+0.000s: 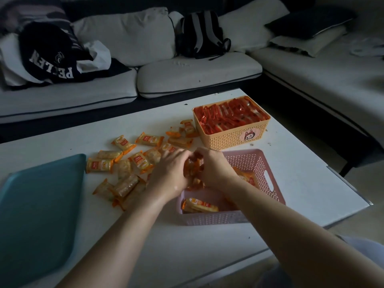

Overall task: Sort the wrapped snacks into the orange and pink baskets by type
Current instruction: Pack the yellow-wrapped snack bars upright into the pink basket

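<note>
My left hand and my right hand meet over the far left corner of the pink basket, together gripping a bunch of orange-wrapped snacks between them. More orange-wrapped snacks lie inside the pink basket. Several loose ones are scattered on the white table to the left of my hands. The orange basket stands behind, filled with red-wrapped snacks.
A teal tray lies at the table's left. Behind the table runs a white sofa with a dark garment, a backpack and cushions. The table's right edge drops to the floor.
</note>
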`<state>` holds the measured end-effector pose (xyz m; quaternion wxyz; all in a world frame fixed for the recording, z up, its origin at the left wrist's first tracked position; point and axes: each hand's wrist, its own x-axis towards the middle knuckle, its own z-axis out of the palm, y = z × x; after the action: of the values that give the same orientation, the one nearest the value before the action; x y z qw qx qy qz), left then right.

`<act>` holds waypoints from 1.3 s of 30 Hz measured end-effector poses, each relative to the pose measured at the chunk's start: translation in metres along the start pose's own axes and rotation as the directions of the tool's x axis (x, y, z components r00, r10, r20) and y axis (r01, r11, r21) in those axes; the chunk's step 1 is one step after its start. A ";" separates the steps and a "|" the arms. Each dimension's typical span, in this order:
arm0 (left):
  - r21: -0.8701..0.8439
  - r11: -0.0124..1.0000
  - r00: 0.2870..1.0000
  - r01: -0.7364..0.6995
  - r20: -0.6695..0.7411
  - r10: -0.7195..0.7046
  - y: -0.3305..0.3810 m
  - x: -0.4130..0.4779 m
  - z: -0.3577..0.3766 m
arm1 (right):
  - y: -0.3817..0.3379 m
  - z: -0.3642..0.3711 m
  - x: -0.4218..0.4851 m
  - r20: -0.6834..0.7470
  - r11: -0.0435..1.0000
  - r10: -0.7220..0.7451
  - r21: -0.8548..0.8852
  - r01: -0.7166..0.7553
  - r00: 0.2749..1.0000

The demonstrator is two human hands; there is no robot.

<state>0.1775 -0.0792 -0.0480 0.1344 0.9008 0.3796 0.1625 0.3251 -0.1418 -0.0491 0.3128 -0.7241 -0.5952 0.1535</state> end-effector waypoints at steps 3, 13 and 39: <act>0.134 0.989 0.998 -0.058 -0.016 0.061 -0.005 0.003 0.006 | 0.005 -0.011 0.002 0.024 0.993 0.060 0.105 -0.062 0.998; 0.218 0.974 0.998 -0.060 -0.015 0.065 0.009 0.003 -0.002 | 0.015 -0.004 -0.024 0.243 0.780 0.089 -0.620 0.084 0.966; 0.263 0.922 0.860 -0.282 0.496 0.121 0.043 -0.025 -0.020 | 0.019 -0.047 -0.011 0.052 0.940 0.338 -0.067 -0.335 0.940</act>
<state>0.1812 -0.1240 -0.0189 0.0532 0.9577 0.2593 -0.1128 0.3646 -0.1671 -0.0274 0.2424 -0.8186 -0.4763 0.2102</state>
